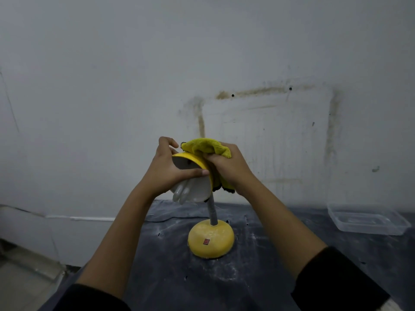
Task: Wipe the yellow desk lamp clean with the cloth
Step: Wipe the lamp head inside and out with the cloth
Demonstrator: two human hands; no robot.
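2 raised hands: left hand point(167, 167) curls round the lamp shade point(195, 161); right hand point(231, 168) clutches the bunched cloth point(206, 147) against it.

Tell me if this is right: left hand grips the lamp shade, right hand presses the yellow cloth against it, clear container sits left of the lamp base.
Wrong in one detail: the head view shows the clear container right of the lamp base, not left. Otherwise yes: the left hand grips the lamp shade, the right hand presses the yellow cloth against it.

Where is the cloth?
Middle of the head view: the right hand grips the cloth against the lamp shade, which the left hand holds.
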